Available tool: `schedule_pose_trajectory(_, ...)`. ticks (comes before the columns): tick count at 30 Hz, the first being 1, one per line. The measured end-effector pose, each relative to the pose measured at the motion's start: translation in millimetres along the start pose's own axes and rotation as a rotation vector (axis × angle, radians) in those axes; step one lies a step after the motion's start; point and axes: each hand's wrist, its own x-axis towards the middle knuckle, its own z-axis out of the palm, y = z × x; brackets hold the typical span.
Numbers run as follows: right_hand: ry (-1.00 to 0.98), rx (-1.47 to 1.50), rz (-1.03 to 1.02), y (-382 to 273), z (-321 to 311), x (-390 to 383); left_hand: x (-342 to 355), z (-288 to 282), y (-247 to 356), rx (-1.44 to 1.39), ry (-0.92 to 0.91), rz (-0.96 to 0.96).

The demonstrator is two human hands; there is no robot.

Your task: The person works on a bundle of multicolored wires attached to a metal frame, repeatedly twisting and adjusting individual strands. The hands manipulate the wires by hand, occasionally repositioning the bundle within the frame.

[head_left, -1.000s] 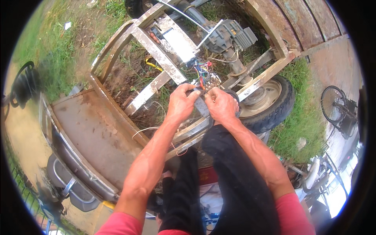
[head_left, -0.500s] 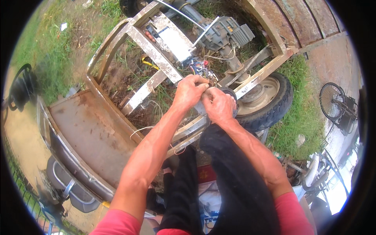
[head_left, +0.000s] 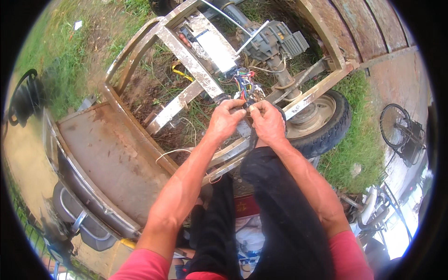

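My left hand (head_left: 225, 120) and my right hand (head_left: 269, 123) meet over the frame's near rail, thumbs and fingertips pinched close together. Between them is a short dark piece at the end of a bundle of coloured wires (head_left: 245, 86). Those wires run out from a flat silver box (head_left: 215, 50) set in the metal frame (head_left: 189, 63). Below the right fingers a dark strip (head_left: 253, 138) hangs down; its kind is unclear. A dark rounded edge shows behind the right hand, mostly hidden by it.
Beyond the wires lies a grey finned gearbox (head_left: 273, 42) on an axle. A wheel with a black tyre (head_left: 329, 135) stands right of my hands. At left is a rusty floor panel (head_left: 109, 140). A loose white wire (head_left: 175, 150) curls near my left forearm. A bicycle (head_left: 402, 128) is far right.
My hands have drawn slightly apart, and the right has turned so its thumb and fingers pinch the dark piece more visibly. The whole view has shifted a little.
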Motion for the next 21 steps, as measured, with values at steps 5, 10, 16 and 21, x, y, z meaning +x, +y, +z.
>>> schedule_pose_trajectory(5,-0.032,0.001,0.025,13.9,-0.3,7.8,4.8,0.8,6.7,0.233,0.011,0.092)
schedule_pose_trajectory(10,-0.004,-0.309,0.014,-18.5,-2.7,-5.7,-10.6,-12.0,20.9,0.236,-0.024,-0.069)
schedule_pose_trajectory(16,0.050,-0.367,-0.028,-21.9,-1.5,-10.4,-22.9,-11.9,19.1,0.278,0.124,0.109)
schedule_pose_trajectory(21,0.076,-0.371,-0.113,-15.5,0.4,-12.9,-26.0,-13.6,29.3,0.184,0.150,0.080)
